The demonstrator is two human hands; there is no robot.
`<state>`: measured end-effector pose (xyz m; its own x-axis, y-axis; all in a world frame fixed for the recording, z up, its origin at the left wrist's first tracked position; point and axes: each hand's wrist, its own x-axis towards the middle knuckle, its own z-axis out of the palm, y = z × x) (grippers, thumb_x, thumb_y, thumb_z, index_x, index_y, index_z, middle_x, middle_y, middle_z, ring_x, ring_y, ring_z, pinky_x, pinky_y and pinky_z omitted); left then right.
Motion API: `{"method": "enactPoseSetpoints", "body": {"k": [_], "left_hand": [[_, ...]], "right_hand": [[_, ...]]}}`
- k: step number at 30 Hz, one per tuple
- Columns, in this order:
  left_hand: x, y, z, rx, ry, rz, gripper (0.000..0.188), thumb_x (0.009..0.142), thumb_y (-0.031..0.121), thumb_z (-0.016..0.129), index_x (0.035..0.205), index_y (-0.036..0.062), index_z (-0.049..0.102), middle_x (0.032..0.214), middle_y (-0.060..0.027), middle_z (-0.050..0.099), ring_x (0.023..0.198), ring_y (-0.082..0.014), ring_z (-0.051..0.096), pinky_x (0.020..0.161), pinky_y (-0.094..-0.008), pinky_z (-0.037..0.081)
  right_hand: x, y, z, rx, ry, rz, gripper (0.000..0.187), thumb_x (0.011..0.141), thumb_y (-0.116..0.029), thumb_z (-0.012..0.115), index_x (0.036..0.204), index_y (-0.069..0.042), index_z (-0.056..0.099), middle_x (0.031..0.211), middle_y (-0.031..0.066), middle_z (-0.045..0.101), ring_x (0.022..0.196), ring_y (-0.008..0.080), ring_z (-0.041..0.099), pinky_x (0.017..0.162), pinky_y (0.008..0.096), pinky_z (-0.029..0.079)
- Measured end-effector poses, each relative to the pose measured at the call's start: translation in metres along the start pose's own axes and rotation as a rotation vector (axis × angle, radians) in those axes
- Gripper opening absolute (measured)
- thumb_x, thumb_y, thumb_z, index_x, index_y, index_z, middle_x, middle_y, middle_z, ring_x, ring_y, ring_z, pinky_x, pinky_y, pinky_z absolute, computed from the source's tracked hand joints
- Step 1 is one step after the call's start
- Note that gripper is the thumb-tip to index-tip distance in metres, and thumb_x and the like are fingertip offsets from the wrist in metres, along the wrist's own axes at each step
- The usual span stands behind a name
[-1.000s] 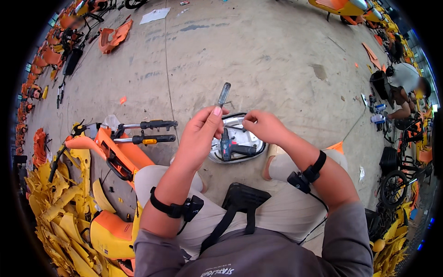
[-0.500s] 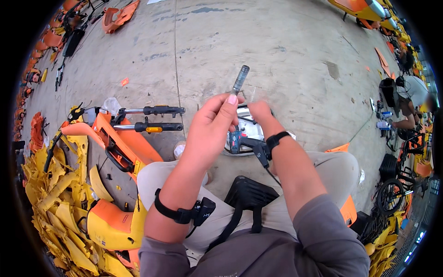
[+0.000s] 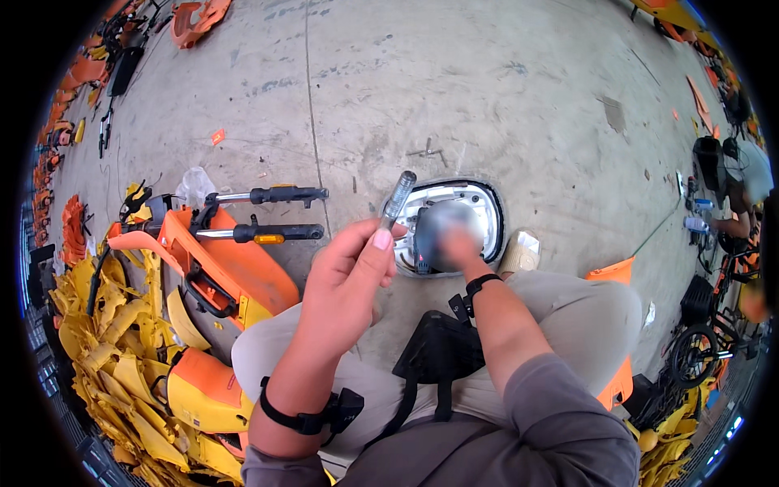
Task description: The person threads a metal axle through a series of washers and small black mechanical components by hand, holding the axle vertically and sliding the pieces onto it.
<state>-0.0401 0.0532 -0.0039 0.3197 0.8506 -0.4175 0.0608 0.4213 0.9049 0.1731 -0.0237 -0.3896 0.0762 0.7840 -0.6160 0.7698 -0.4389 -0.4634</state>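
My left hand [image 3: 345,280] is raised above my knee and pinches a screwdriver with a clear ribbed handle [image 3: 398,197] that points up and away. My right hand [image 3: 454,239] reaches down into a white oval housing [image 3: 487,213] on the concrete floor, where a dark part [image 3: 426,243] sits. The right hand is blurred by motion, so its grip is unclear. Both wrists carry black bands.
An orange scooter front with two black handlebar grips [image 3: 272,215] lies at my left. A heap of yellow plastic panels [image 3: 105,357] fills the lower left. A tan sack [image 3: 519,252] is beside the housing. Another person [image 3: 742,191] crouches at the far right near bicycles [image 3: 702,353].
My right hand has left the screwdriver and dropped into the white housing. My left hand keeps the screwdriver raised. The view has shifted forward and down.
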Motion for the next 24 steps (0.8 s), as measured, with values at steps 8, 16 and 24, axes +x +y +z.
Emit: {"method": "enactPoseSetpoints", "body": {"k": [8, 16, 24], "left_hand": [[0.006, 0.003, -0.002, 0.037, -0.023, -0.021, 0.032, 0.104, 0.026, 0.05, 0.116, -0.0015, 0.062, 0.079, 0.0005, 0.055, 0.075, -0.0085, 0.049, 0.072, -0.0229, 0.041], [0.006, -0.001, -0.002, 0.072, -0.017, -0.016, 0.031, 0.104, 0.024, 0.05, 0.116, -0.0015, 0.062, 0.079, 0.0012, 0.055, 0.075, -0.0077, 0.049, 0.071, -0.0226, 0.041], [0.008, 0.001, 0.007, 0.08, -0.063, 0.046, 0.029, 0.104, 0.024, 0.051, 0.115, -0.0007, 0.062, 0.078, 0.0022, 0.053, 0.075, -0.007, 0.049, 0.072, -0.0234, 0.043]], "right_hand": [[0.021, 0.016, 0.036, 0.009, 0.265, -0.308, 0.036, 0.09, -0.022, 0.055, 0.121, -0.005, 0.063, 0.114, 0.0194, 0.066, 0.106, 0.0349, 0.062, 0.095, 0.0459, 0.048], [0.018, 0.008, 0.023, -0.182, 0.328, -0.318, 0.034, 0.087, -0.019, 0.06, 0.117, -0.004, 0.065, 0.105, 0.0177, 0.068, 0.097, 0.033, 0.065, 0.089, 0.0438, 0.051], [0.013, -0.014, -0.06, 0.246, 0.316, -0.091, 0.035, 0.085, -0.022, 0.067, 0.113, -0.002, 0.065, 0.101, 0.019, 0.069, 0.094, 0.0334, 0.066, 0.085, 0.041, 0.053]]}}
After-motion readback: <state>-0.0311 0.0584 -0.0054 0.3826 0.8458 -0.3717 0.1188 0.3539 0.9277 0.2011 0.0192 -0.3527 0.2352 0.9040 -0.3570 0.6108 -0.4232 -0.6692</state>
